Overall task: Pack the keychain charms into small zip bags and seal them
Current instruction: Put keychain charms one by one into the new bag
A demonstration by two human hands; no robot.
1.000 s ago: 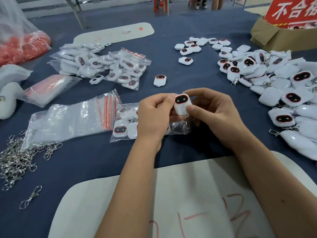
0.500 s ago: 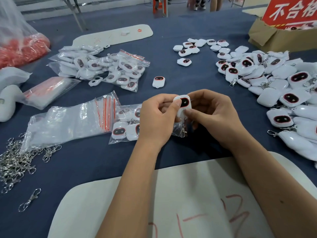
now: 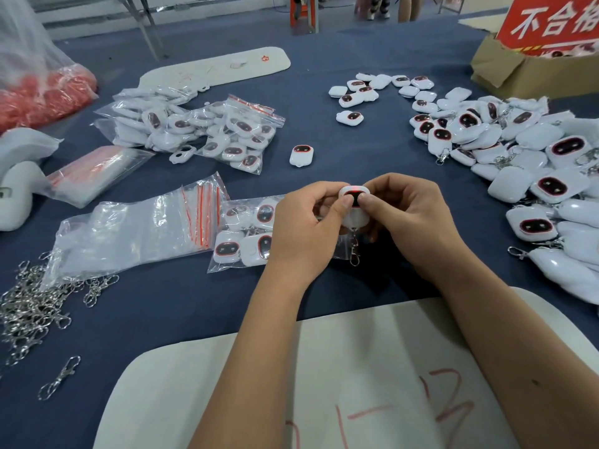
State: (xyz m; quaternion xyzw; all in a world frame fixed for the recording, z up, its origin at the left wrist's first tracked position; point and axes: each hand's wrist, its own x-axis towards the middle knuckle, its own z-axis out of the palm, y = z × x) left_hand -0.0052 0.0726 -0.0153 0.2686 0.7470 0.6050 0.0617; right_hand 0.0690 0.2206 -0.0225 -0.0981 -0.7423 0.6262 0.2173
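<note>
A white keychain charm (image 3: pixel 355 215) with a dark red-rimmed face is held upright between both hands above the blue table. My left hand (image 3: pixel 304 228) grips its left side, thumb pressed on the face. My right hand (image 3: pixel 411 218) pinches its right side, thumb on the face too. A metal clasp (image 3: pixel 355 252) hangs below the charm. Under my left hand lies a clear zip bag (image 3: pixel 240 238) holding several charms. A stack of empty zip bags (image 3: pixel 136 231) with red strips lies to its left.
Loose charms are heaped at the right (image 3: pixel 531 163), with a single charm (image 3: pixel 301 155) mid-table. Filled bags (image 3: pixel 207 131) sit at the back left, metal clasps (image 3: pixel 29 306) at the left edge, a cardboard box (image 3: pixel 525 72) at the back right, a white board (image 3: pixel 291 390) near me.
Both hands have closed in on the charm, thumbs now covering much of its face. The clasp has dropped free and hangs below the charm.
</note>
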